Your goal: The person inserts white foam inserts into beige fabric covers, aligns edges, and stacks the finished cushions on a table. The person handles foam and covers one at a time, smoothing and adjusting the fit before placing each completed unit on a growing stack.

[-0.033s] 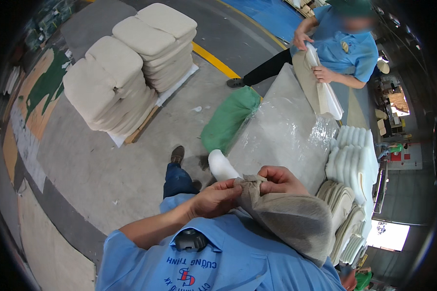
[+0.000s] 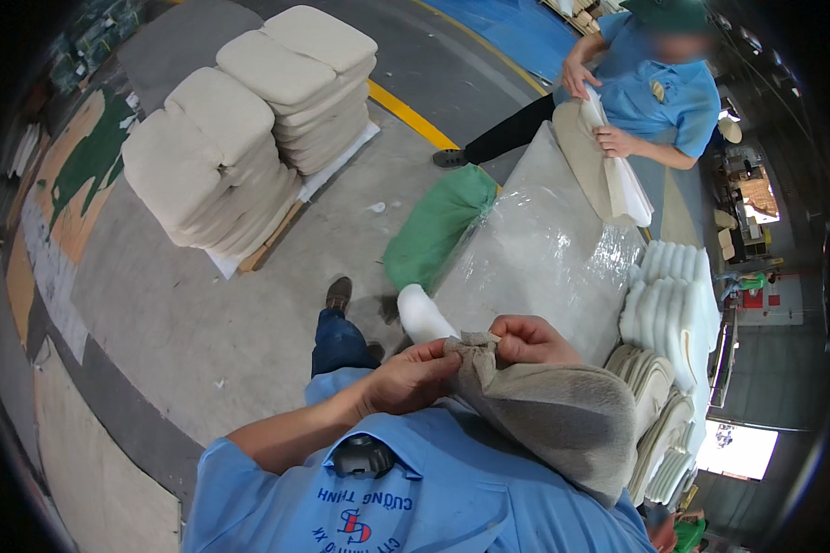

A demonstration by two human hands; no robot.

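A grey-beige fabric cushion cover lies against my front, its far end gathered between my hands. My left hand is closed, pinching the cloth edge between thumb and fingers. Close by on the right, my right hand is closed too, fingers curled and gripping the same edge. A rounded end of white padding sticks out just beyond my left fingers. How far it reaches under the cloth is hidden.
A plastic-covered table stands ahead, a green sack at its left side. White padding and folded beige covers are stacked at right. Beige cushions are piled far left. Across the table, a co-worker holds beige cloth and white padding.
The fingers of my right hand have shifted slightly at the cloth edge. My left hand and the cover stay in place.
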